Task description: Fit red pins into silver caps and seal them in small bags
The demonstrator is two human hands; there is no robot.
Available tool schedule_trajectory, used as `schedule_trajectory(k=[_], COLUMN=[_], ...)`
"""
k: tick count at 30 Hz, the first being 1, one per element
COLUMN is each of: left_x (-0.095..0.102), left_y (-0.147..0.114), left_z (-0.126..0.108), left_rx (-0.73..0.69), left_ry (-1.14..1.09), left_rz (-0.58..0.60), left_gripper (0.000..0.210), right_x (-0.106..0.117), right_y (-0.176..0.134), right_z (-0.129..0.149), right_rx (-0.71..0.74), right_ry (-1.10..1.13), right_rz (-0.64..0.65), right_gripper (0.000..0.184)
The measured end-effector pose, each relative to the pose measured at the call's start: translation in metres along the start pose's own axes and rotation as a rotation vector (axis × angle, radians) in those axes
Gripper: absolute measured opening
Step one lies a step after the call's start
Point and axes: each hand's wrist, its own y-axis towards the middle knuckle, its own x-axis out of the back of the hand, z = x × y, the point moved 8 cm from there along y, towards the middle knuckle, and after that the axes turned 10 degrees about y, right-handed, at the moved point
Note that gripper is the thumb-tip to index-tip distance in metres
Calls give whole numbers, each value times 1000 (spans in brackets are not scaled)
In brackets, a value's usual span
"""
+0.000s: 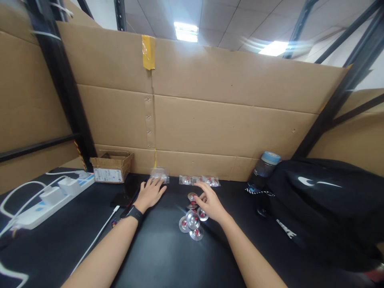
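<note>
My left hand lies with its fingers spread, the fingertips on clear plastic bags by the cardboard wall. My right hand hovers at the far end of a loose cluster of round, shiny silver discs with red marks on them. Its thumb and fingers are apart, and the thumb tip is over or against one disc; I cannot tell whether it touches. Beyond the right hand, a row of clear packets with similar silver-and-red pieces inside lies along the wall.
A small open cardboard box stands at the back left, near a white power strip with plugs and a white cable. A dark phone-like item lies beside my left wrist. To the right are a blue-lidded bottle and a black bag.
</note>
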Motion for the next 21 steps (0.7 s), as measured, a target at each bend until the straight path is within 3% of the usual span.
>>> schedule_trajectory(k=[14,18,21], left_x=[25,33,41], left_y=[-2,-4,-7], left_z=[5,1,-4], left_rx=[75,63,37], left_ry=[83,67,48], left_rz=[-130,-163,-187], left_gripper=[38,34,31], right_x=[-5,-8,-21], right_y=[3,21,50], right_z=[-12,-14,-23], right_rx=[38,66,-22], right_ry=[-212,-442,-709], right_rz=[30,22,135], right_gripper=[27,28,36])
